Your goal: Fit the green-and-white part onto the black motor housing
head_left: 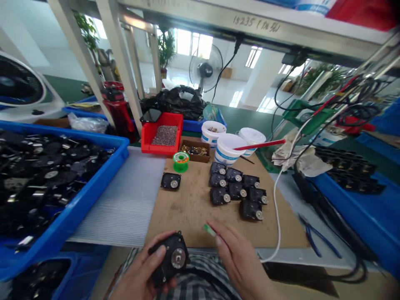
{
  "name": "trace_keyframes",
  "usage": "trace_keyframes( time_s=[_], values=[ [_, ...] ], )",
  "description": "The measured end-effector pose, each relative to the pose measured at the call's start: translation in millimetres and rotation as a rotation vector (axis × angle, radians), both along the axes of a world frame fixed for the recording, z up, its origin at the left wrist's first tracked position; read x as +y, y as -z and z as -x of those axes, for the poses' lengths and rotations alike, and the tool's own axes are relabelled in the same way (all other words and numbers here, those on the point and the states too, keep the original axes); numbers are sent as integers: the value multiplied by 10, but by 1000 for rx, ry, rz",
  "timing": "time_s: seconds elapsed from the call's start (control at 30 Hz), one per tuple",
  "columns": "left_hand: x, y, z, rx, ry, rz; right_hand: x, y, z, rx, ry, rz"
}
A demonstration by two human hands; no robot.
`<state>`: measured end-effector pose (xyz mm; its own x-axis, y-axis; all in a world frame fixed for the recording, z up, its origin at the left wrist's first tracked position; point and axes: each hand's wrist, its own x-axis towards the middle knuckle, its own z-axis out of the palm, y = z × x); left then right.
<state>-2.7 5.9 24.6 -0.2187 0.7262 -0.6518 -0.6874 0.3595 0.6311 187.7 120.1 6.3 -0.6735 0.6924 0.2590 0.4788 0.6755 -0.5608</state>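
My left hand (145, 266) is closed around a black plastic unit with a silver disc (170, 260), held in front of my lap with the disc side up. To its right, apart from the unit, my right hand (233, 254) pinches a small green piece (208, 229) between thumb and forefinger; its exact kind is too blurred to tell. Beyond my right hand, several like black units (228, 189) lie grouped on the cardboard sheet (184, 212). One more black unit (171, 181) lies alone at the sheet's far left, near a green spool (181, 161).
On the left stands a blue crate (103, 166) heaped with black units. At the back are a red bin (145, 141) of small metal parts, a small parts box (203, 158) and white tubs (225, 156). Blue-handled pliers (315, 237) and a white cable (275, 208) lie at the right.
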Motion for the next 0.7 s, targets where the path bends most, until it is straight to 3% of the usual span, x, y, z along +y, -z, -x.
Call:
trace_keyframes(
  time_s=[0.1,0.27,0.53,0.7],
  values=[
    [-9,115,-28,84,22,0,-212,-103,-25,159,-112,-67],
    [-9,226,-59,148,61,-54,-350,-40,47,172,-91,-199],
    [-25,301,-39,190,108,-79,-354,-49,45,189,-81,-212],
    [-24,268,-59,190,105,-60,-364,-56,46,194,-81,-214]
  ],
)
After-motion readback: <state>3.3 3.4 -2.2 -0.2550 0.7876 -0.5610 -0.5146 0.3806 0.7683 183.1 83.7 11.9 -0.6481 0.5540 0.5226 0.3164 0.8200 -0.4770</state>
